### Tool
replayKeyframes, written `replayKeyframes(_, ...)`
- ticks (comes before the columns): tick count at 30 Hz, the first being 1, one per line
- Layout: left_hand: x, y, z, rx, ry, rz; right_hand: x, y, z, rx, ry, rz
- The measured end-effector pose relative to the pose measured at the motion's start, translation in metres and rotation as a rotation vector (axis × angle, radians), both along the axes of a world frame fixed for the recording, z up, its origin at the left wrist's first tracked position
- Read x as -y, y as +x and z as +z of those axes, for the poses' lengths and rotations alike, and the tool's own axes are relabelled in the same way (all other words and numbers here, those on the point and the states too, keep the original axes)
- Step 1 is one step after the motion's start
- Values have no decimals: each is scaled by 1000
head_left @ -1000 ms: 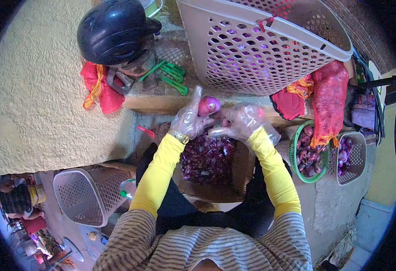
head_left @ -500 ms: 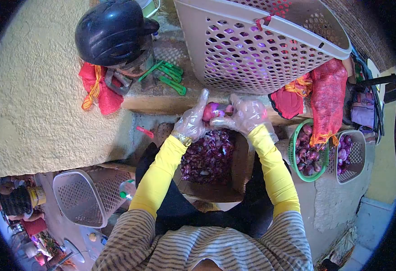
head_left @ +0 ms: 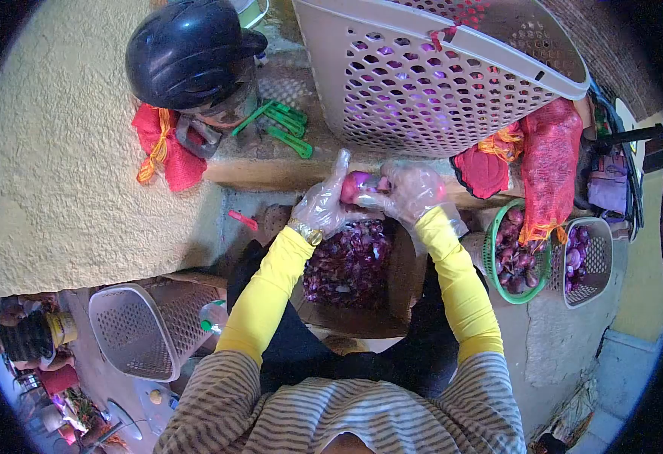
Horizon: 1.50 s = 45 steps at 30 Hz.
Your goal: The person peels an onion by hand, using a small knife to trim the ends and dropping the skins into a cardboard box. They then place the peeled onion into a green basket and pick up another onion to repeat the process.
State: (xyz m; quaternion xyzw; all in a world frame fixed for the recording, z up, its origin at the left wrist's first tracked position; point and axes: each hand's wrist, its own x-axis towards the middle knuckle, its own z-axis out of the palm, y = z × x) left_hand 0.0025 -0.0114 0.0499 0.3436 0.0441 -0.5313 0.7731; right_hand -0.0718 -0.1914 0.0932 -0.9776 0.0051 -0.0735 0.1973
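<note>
A purple-red onion (head_left: 358, 187) is gripped between the thumb and fingers of my left hand (head_left: 321, 203), which wears a clear plastic glove. My right hand (head_left: 413, 191), gloved the same way, is closed against the onion's right side, its thumb reaching across to it. A small pinkish bit shows between the right fingers and the onion, and a reddish patch shows through that glove; what it is I cannot make out. Below both hands, a cardboard box (head_left: 399, 291) between my legs holds a heap of purple onion skins (head_left: 347, 265).
A large perforated basket (head_left: 331, 91) of onions stands ahead. To the right are a green basket (head_left: 489, 257) of onions, a smaller basket (head_left: 600, 276) and a red mesh sack (head_left: 551, 151). Green-handled tools (head_left: 290, 140) and a dark helmet (head_left: 188, 57) sit ahead left; another basket (head_left: 123, 333) stands left.
The right fingers have shifted slightly over the onion, and the right thumb has moved up closer against it. My left hand stays almost in place, still holding the onion.
</note>
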Motion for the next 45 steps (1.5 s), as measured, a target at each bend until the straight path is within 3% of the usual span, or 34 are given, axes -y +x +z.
replayKeyframes(4,-1,-2,1,129,54,6,0,0,-5,-2,-12,21)
replayKeyframes(5,-1,2,-21,129,54,6,-1,0,-3,-2,-12,21)
replayKeyframes(7,0,11,-83,572,136,46,-7,-1,8,-114,-65,14)
replayKeyframes(8,-1,9,-68,573,136,47,-9,-2,11,-113,-65,15)
replayKeyframes(10,-3,3,-20,248,7,-22,-11,-3,16,-175,-175,55)
replayKeyframes(16,-4,9,-14,99,94,-23,-3,-4,17,-37,-5,2)
replayKeyframes(20,-3,-5,15,153,149,4,-1,-3,6,16,18,-26)
replayKeyframes(22,-3,-11,37,492,244,-13,2,-1,-3,57,12,-9)
replayKeyframes(23,-3,-8,31,492,244,-13,2,-1,-1,58,11,-8)
replayKeyframes(25,-1,-2,13,147,146,-5,0,-2,5,27,-40,-4)
replayKeyframes(35,-2,-3,17,155,152,-1,-1,0,-5,32,-34,51)
replayKeyframes(38,-2,-1,4,113,90,13,-8,-1,11,-127,-94,21)
replayKeyframes(40,-5,-2,2,395,63,3,-11,-2,18,-163,-150,54)
replayKeyframes(41,-7,1,-8,396,63,2,-12,-2,22,-162,-150,53)
replayKeyframes(45,-20,32,-111,811,302,-23,-14,-4,28,-184,-106,189)
